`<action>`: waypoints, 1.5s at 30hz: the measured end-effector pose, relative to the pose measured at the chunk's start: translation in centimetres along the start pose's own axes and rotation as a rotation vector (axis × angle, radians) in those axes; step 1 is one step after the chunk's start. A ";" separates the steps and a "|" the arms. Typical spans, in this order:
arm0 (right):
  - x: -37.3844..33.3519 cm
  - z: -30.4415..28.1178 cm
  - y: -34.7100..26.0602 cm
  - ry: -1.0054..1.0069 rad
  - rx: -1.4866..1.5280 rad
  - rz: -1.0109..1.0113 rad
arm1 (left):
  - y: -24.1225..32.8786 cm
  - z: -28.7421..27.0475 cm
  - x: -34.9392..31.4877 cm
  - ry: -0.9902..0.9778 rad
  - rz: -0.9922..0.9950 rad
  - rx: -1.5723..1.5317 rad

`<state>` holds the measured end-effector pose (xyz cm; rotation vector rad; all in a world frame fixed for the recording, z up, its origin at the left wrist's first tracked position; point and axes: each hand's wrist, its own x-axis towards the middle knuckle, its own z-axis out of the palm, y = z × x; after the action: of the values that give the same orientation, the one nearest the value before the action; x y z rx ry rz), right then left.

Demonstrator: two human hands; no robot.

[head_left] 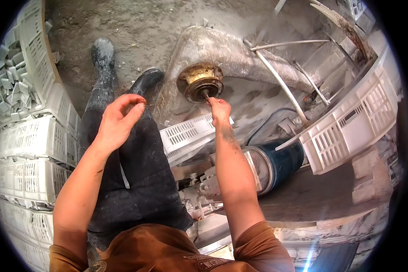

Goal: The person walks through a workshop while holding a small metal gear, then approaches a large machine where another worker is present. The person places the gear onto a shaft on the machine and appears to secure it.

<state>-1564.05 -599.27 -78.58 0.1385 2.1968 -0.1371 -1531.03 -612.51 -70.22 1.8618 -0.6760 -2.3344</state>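
Note:
A round wheel-like metal piece (202,78) with a yellowed, rust-stained upper part and dark stacked discs sits against a dusty grey casing (190,45). A short spindle (207,96) sticks out of its centre toward me. My right hand (221,111) is stretched forward, thumb and fingers closed at the spindle's tip; whether a small part is also pinched there is hidden. My left hand (120,119) hovers over my dark trousers, loosely curled, with a gap between thumb and fingers and nothing visible in it.
Stacked white slotted crates (25,179) stand at the left, the top one filled with small pale blocks (13,86). Below my right hand's reach lies a white crate (186,133). A blue motor-like cylinder (283,165), metal bars (281,81) and another crate (349,118) are at the right.

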 end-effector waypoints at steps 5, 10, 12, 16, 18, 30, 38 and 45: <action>0.4 -0.6 -1.9 -0.074 0.039 0.210 | 0.3 -0.7 0.1 -0.003 -0.013 -0.007; 0.8 -0.9 -2.7 -0.106 0.002 0.287 | 0.3 -1.0 0.2 -0.008 -0.024 -0.029; 0.7 -0.9 -2.7 -0.102 -0.007 0.312 | 0.2 -1.0 0.3 -0.003 -0.026 -0.030; 0.3 -0.2 -1.9 -0.042 0.012 0.262 | 0.6 -1.0 0.2 -0.008 -0.014 -0.063; 0.1 0.0 -2.3 -0.063 0.042 0.332 | 0.5 -1.1 0.2 -0.007 -0.020 -0.076; 1.5 -1.3 -3.3 -0.158 0.099 0.575 | 0.8 -1.5 0.5 -0.017 -0.031 -0.078; 1.2 -1.3 -3.0 -0.144 0.050 0.513 | 1.2 -1.5 0.6 -0.024 -0.011 -0.096; -0.1 -0.5 -2.2 -0.129 -0.021 0.356 | 1.0 -1.7 0.8 -0.022 0.012 -0.077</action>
<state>-1564.77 -601.36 -78.11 0.4913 2.0100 0.0742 -1529.87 -614.17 -70.81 1.7982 -0.5895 -2.3411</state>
